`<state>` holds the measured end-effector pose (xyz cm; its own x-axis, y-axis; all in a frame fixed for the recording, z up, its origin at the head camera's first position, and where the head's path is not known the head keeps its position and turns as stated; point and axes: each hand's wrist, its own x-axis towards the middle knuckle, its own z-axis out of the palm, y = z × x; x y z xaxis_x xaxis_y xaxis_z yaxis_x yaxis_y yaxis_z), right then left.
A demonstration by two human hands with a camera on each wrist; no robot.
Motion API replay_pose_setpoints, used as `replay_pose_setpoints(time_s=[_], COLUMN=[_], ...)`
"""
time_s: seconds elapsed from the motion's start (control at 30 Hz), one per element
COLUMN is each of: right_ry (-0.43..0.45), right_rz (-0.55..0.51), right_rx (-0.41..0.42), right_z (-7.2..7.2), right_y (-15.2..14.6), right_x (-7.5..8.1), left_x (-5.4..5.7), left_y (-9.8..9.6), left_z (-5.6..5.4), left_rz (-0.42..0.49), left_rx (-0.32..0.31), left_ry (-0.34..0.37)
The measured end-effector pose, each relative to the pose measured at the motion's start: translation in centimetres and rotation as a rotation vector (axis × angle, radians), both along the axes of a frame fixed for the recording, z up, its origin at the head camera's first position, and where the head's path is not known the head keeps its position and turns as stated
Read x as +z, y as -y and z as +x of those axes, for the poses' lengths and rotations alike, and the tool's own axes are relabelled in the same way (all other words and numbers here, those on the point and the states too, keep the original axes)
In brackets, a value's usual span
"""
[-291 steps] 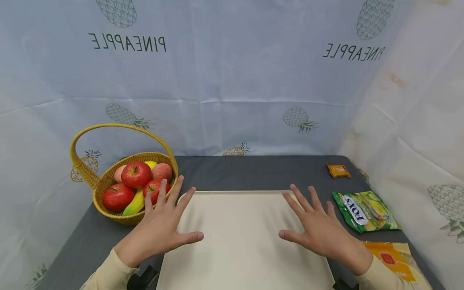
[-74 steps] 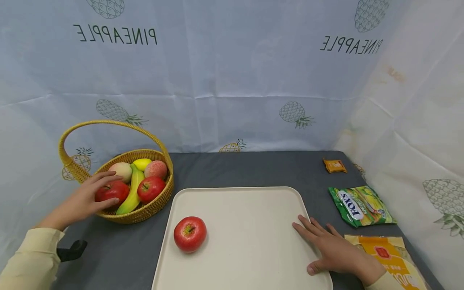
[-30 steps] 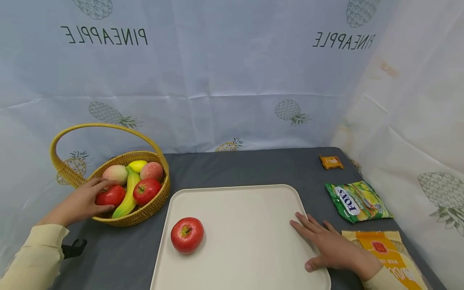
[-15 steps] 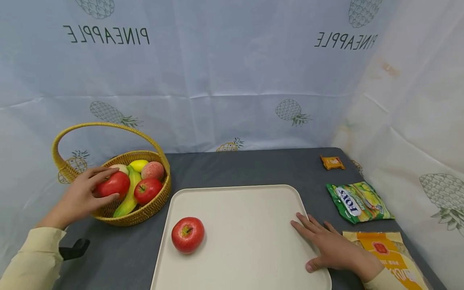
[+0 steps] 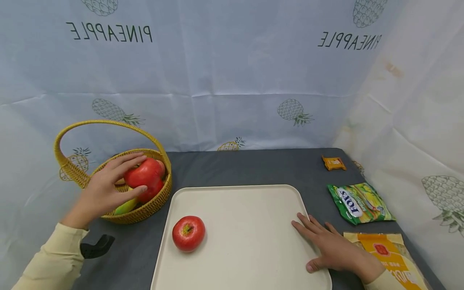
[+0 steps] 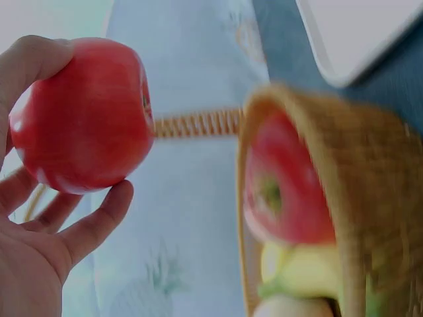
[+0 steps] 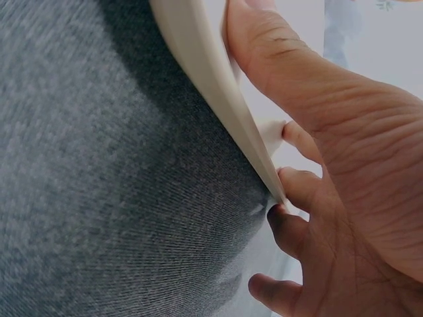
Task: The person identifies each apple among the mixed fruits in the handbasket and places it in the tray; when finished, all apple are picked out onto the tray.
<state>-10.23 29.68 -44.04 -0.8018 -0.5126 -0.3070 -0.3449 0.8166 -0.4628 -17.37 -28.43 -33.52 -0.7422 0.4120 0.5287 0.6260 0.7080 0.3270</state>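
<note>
In the head view my left hand (image 5: 103, 191) grips a red apple (image 5: 139, 172) above the yellow wicker basket (image 5: 135, 216). The left wrist view shows thumb and fingers around this apple (image 6: 86, 119), well apart from the basket rim. Inside the basket another red apple (image 6: 287, 181) and a banana (image 6: 310, 271) show; the held apple and my hand hide part of the fruit from above. A second red apple (image 5: 188, 233) sits on the left part of the cream tray (image 5: 250, 237). My right hand (image 5: 331, 246) rests on the tray's right edge, fingers spread.
On the right of the dark grey table (image 5: 250, 167) lie a small orange packet (image 5: 334, 163), a green FOX'S candy bag (image 5: 360, 203) and a yellow-orange bag (image 5: 389, 257), partly behind the right forearm. The basket's tall handle (image 5: 108, 122) arches over the fruit. A pineapple-print cloth (image 5: 232, 72) hangs behind.
My left hand has lifted the apple from the basket's left side and carried it up and rightward. Earlier, another apple came onto the tray. My right hand stays at the tray edge.
</note>
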Motion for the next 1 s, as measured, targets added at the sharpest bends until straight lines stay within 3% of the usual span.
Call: replay_pose_setpoints(time_s=[0.17,0.3,0.7,1.0], right_ry=[0.003,-0.003,0.010,0.011], right_rz=[0.002,0.005,0.014,0.015], right_rx=[0.001,0.002,-0.014,-0.012], right_z=[0.0,0.0,0.0,-0.1], right_y=[0.0,0.1,0.1,0.1], right_x=[0.0,0.0,-0.3,-0.2], left_x=[-0.2,-0.6,-2.5,-4.7], left_y=[-2.7,-4.9,-12.2,-16.9], left_z=[-0.2,-0.3,-0.3,0.3], left_rz=[0.007,0.004,-0.005,-0.079], left_rx=[-0.101,-0.188,-0.445,-0.572], left_ry=[-0.039,-0.016,0.132,0.208])
